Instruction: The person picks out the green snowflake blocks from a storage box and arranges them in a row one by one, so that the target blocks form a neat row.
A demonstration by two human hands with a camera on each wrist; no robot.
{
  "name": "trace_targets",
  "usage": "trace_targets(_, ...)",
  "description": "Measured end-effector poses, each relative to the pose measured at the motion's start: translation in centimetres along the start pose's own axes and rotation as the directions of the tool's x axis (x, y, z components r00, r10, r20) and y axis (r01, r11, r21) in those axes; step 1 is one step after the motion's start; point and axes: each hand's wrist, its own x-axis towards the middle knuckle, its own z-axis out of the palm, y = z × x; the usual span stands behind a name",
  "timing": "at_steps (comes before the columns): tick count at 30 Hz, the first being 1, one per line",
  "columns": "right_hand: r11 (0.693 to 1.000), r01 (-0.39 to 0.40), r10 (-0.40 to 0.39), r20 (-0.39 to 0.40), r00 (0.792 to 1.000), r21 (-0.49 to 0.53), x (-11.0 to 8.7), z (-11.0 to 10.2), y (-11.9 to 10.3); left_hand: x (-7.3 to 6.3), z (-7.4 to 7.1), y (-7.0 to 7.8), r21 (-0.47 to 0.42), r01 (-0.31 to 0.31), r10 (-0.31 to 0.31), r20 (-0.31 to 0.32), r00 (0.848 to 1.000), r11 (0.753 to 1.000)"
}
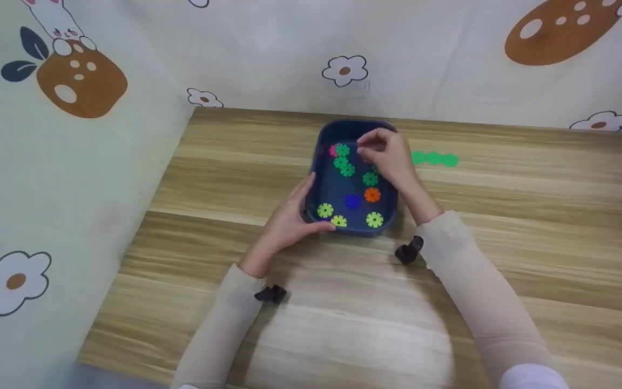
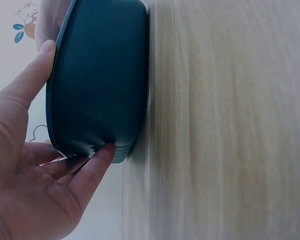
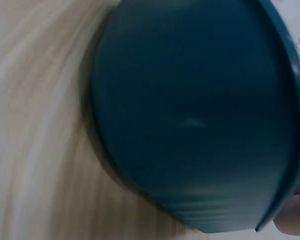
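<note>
A dark blue plastic basin (image 1: pixel 351 232) stands on the wooden table, with notched plastic discs inside. My left hand (image 1: pixel 289 219) grips its near left corner. The thumb lies on the near rim and the fingers bear on the outer wall, as the left wrist view shows. My right hand (image 1: pixel 389 156) reaches over the right rim, its thumb and index finger bent close together above the discs. I cannot tell whether a disc is between them. Nearby lie joined green discs (image 1: pixel 343 162), an orange disc (image 1: pixel 372 194), a blue disc (image 1: pixel 352 201) and yellow-green discs (image 1: pixel 374 219).
A row of joined green discs (image 1: pixel 434 158) lies on the table (image 1: pixel 532 216) to the right of the basin. The patterned wall (image 1: pixel 419 54) rises behind the table's far edge. Black wrist cameras (image 1: pixel 271 294) sit at both cuffs.
</note>
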Motion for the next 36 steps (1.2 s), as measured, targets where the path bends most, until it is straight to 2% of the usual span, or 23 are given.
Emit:
trace_targets(8, 0.997, 0.031, -0.03, 0.017, 0.999, -0.067, 0.2, 1.2, 0.2, 0.0, 0.0, -0.1, -0.008, 0.002, -0.002, 0.0, 1.0, 1.0)
trace_targets(12, 0.996, 0.011, -0.008, 0.035, 0.999, -0.088, 0.4, 1.7, 0.5, 0.0, 0.0, 0.1, -0.01, 0.008, -0.008, 0.004, 1.0, 1.0)
trace_targets(17, 0.994, -0.036, 0.047, 0.101, 0.994, -0.102, 0.6, 2.2, 1.0, 0.0, 0.0, 0.1, -0.014, 0.01, -0.01, 0.008, 1.0, 1.0)
trace_targets(20, 0.99, -0.048, 0.068, 0.151, 0.986, -0.129, 0.8, 2.5, 1.2, 0.0, 0.0, 0.0, -0.011, 0.008, -0.008, 0.006, 1.0, 1.0)
trace_targets(26, 0.97, -0.018, 0.082, 0.254, 0.964, -0.244, 0.9, 2.9, 1.6, 0.1, 0.1, 0.0, -0.006, -0.021, 0.021, -0.005, 1.0, 1.0)
trace_targets(33, 0.959, -0.071, 0.161, 0.323, 0.933, -0.274, 0.7, 3.2, 1.8, 0.1, 0.1, -0.1, -0.006, -0.01, 0.01, 0.001, 1.0, 1.0)
trace_targets(36, 0.942, -0.049, 0.172, 0.355, 0.919, -0.331, 0.7, 3.3, 1.9, 0.1, 0.1, -0.1, -0.009, -0.011, 0.011, 0.001, 1.0, 1.0)
